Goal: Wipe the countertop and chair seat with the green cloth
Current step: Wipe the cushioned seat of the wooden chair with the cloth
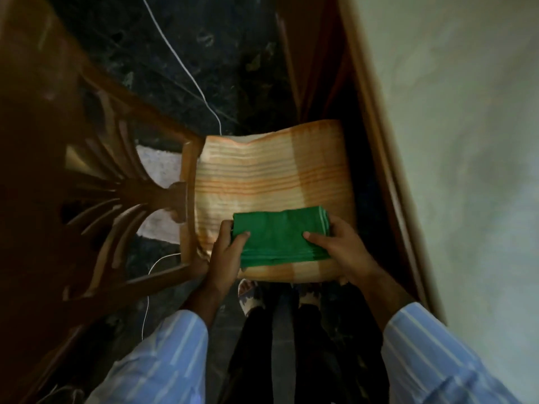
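A folded green cloth lies on the near part of the chair seat, which has an orange and cream striped cover. My left hand grips the cloth's left edge, thumb on top. My right hand holds its right edge, thumb pressed on the cloth. The pale countertop runs along the right side, with a wooden edge.
The chair's carved wooden backrest fills the left side. A thin white cable crosses the dark marble floor beyond and beside the chair. A white mat lies under the chair. My feet stand just before the seat.
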Available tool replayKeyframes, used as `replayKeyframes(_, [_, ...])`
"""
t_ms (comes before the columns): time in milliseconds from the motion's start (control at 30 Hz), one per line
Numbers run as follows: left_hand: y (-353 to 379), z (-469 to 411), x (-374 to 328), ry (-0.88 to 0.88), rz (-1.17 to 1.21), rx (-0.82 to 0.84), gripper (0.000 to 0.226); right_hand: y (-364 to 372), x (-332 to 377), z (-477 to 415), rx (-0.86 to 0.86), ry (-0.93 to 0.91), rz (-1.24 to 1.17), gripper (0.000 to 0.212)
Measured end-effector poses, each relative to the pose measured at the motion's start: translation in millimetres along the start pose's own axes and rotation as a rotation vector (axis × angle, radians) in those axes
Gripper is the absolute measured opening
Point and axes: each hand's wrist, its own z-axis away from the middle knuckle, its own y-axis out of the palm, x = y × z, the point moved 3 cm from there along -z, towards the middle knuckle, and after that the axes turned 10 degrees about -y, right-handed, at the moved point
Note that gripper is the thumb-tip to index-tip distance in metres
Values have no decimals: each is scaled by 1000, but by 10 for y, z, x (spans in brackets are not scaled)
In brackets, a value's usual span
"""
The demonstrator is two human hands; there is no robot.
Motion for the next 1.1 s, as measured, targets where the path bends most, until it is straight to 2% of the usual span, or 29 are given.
replayKeyframes(100, [-178,-242,450,-29,-71,-18,24,220,-407,-127,17,100,52,29])
replayKeyframes(200, [-272,-523,697,-33,-138,-17,23,404,-719,-333,27,176,106,34])
replayKeyframes(367, [-419,-1186,826,-26,-262,-34,14,644,-868,-935,28,184,208,30])
replayKeyframes(467, [-482,-1618,710,-11,-313,-117,26,802,-804,-1411,73,111,210,32])
replayKeyframes(633, [-477,-2188,309,137,-353,-294,31,1002,-575,-2128,29,-70,351,31])
replayKeyframes(733, [-454,-2383,111,206,-513,-368,38,1007,-438,-2324,-9,-199,524,23])
replayKeyframes(800, [-428,-2434,52,339,-758,-410,54,912,-387,-2362,-56,-354,761,29])
replayKeyframes(867, [-326,-2417,63,561,-1011,-307,69,718,-416,-2399,-118,-494,1070,45])
replayKeyframes(967, [-110,-2421,226,740,-1283,5,80,289,-539,-2477,-115,-491,1317,66])
replayKeyframes(1033, [-54,-2486,338,725,-1351,24,81,43,-649,-2503,-93,-565,1416,68])
replayKeyframes(1100, [-51,-2548,392,702,-1322,-35,78,-116,-765,-2505,-85,-683,1485,65])
